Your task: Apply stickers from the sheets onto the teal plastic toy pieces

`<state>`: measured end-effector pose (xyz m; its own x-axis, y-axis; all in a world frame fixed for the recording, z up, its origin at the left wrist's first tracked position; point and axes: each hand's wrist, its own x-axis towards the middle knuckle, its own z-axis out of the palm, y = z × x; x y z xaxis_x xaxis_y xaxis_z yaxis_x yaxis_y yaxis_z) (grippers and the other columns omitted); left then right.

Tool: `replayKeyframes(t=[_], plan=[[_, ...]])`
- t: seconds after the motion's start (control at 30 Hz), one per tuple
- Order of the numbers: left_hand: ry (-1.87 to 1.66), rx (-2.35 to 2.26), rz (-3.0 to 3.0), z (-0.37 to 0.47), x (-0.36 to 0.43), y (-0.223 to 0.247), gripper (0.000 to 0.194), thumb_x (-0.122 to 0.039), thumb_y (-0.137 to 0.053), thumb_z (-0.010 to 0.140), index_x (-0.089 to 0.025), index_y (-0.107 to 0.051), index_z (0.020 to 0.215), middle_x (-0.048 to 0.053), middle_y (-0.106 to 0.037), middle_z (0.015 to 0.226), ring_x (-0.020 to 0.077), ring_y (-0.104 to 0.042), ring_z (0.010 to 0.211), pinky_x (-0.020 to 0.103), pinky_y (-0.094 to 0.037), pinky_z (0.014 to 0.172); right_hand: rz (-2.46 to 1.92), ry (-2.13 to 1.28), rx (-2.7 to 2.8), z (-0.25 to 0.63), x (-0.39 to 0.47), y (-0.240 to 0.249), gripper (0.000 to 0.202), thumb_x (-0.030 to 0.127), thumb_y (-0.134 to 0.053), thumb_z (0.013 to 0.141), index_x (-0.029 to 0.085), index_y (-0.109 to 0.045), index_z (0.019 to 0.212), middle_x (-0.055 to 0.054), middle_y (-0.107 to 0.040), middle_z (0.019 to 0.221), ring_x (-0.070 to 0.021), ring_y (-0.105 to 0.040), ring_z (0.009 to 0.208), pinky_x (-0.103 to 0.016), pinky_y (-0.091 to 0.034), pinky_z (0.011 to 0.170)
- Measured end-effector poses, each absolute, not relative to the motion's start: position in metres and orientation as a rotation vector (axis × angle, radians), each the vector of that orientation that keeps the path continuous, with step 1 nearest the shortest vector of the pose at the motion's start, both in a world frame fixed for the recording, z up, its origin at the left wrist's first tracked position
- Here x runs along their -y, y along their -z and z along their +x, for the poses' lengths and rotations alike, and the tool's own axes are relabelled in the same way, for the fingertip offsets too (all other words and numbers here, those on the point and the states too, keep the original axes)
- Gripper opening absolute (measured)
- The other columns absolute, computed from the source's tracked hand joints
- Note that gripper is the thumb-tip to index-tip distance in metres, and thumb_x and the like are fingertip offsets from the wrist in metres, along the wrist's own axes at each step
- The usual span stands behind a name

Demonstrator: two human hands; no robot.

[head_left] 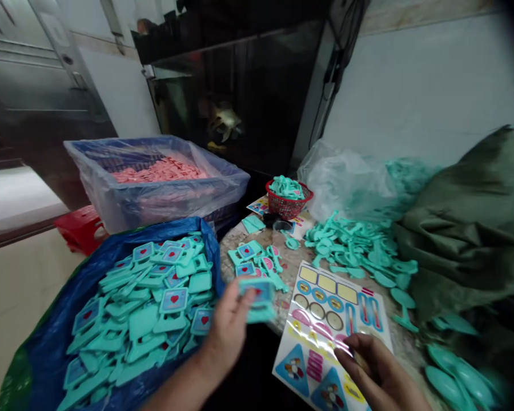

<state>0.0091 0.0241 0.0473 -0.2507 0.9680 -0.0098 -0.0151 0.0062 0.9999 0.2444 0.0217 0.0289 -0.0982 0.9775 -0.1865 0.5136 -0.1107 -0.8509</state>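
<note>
My left hand (228, 328) is closed on a teal plastic toy piece (260, 308) with a red heart on its blue face; it is blurred by motion. My right hand (379, 374) hangs over a sticker sheet (289, 342), thumb and forefinger pinched near a pink sticker. Whether they grip anything is too small to tell. Round, rectangular and triangular stickers cover the sheet, which lies on the table (282, 251). Left of my left hand, a blue bag (212, 245) is filled with similar teal heart pieces (173, 299).
Small teal pieces (246, 251), some with watermelon stickers, lie behind the sheet. Teal spoon-like parts (355, 245) are heaped to the right, beside dark green cloth (462, 228). A red basket (285, 206) and a plastic-lined blue crate (184, 194) of pink parts stand further back.
</note>
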Motion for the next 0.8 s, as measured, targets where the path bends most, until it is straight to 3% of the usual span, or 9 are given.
replayKeyframes(t=[0.13,0.17,0.27,0.37,0.43,0.6,0.7,0.8], plan=[[-1.688,-2.094,1.249,-0.079,-0.032,-0.061,0.033,-0.040,-0.043,0.084,-0.020,-0.053,0.109,0.003,-0.062,0.102,0.0232,-0.058,0.097,0.036,-0.044,0.091,-1.638,-1.148,1.651,0.263,-0.020,-0.019,0.034,0.057,-0.054,0.074,0.024,-0.058,0.083,-0.001,-0.062,0.076,-0.0182,-0.058,0.072,-0.024,-0.047,0.063],[-1.644,-2.280,1.281,-0.102,-0.032,-0.061,0.037,-0.042,-0.041,0.084,-0.020,-0.053,0.112,0.004,-0.062,0.105,0.0259,-0.058,0.100,0.041,-0.042,0.093,-1.642,-1.141,1.656,0.266,-0.020,-0.013,0.034,0.056,-0.053,0.075,0.024,-0.058,0.082,-0.001,-0.061,0.075,-0.0177,-0.057,0.071,-0.024,-0.046,0.062],[-1.012,-2.603,1.445,-0.156,-0.029,-0.052,0.053,-0.047,-0.043,0.081,-0.014,-0.047,0.122,0.015,-0.060,0.115,0.0395,-0.053,0.110,0.056,-0.039,0.092,-1.688,-1.061,1.685,0.271,-0.028,0.000,0.034,0.056,-0.051,0.077,0.022,-0.057,0.078,0.000,-0.056,0.069,-0.0158,-0.052,0.066,-0.025,-0.041,0.059],[-1.051,-2.563,1.725,-0.167,-0.028,-0.040,0.060,-0.054,-0.039,0.080,-0.014,-0.041,0.125,0.022,-0.049,0.129,0.0440,-0.036,0.125,0.059,-0.030,0.100,-1.692,-0.960,1.738,0.272,-0.047,0.001,0.033,0.053,-0.048,0.079,0.021,-0.053,0.072,0.002,-0.050,0.064,-0.0144,-0.046,0.061,-0.025,-0.036,0.055],[-1.205,-2.476,1.840,-0.149,-0.029,-0.040,0.053,-0.051,-0.037,0.083,-0.018,-0.042,0.125,0.019,-0.046,0.134,0.0402,-0.033,0.129,0.057,-0.027,0.104,-1.692,-0.862,1.766,0.272,-0.065,-0.004,0.033,0.051,-0.046,0.080,0.021,-0.049,0.065,0.003,-0.047,0.059,-0.0140,-0.044,0.058,-0.025,-0.034,0.054],[-1.402,-2.146,1.936,-0.069,-0.034,-0.045,0.033,-0.034,-0.041,0.088,-0.029,-0.049,0.120,0.005,-0.057,0.123,0.0261,-0.051,0.117,0.044,-0.035,0.105,-1.730,-0.739,1.793,0.267,-0.116,-0.005,0.031,0.043,-0.044,0.081,0.020,-0.055,0.063,0.000,-0.055,0.063,-0.0165,-0.050,0.062,-0.028,-0.036,0.059],[-1.464,-1.852,2.062,-0.028,-0.032,-0.034,0.026,-0.025,-0.048,0.086,-0.027,-0.058,0.110,0.000,-0.066,0.109,0.0200,-0.061,0.102,0.033,-0.048,0.094,-1.764,-0.708,1.803,0.257,-0.139,0.004,0.029,0.038,-0.041,0.083,0.019,-0.059,0.068,-0.003,-0.061,0.070,-0.0176,-0.054,0.068,-0.028,-0.037,0.063],[-1.462,-1.517,2.236,0.002,-0.024,-0.011,0.027,-0.018,-0.050,0.084,-0.024,-0.060,0.108,0.001,-0.070,0.102,0.0141,-0.066,0.092,0.020,-0.052,0.085,-1.805,-0.673,1.804,0.247,-0.154,0.014,0.026,0.033,-0.041,0.084,0.018,-0.060,0.074,-0.004,-0.063,0.073,-0.0161,-0.055,0.068,-0.028,-0.039,0.064]])
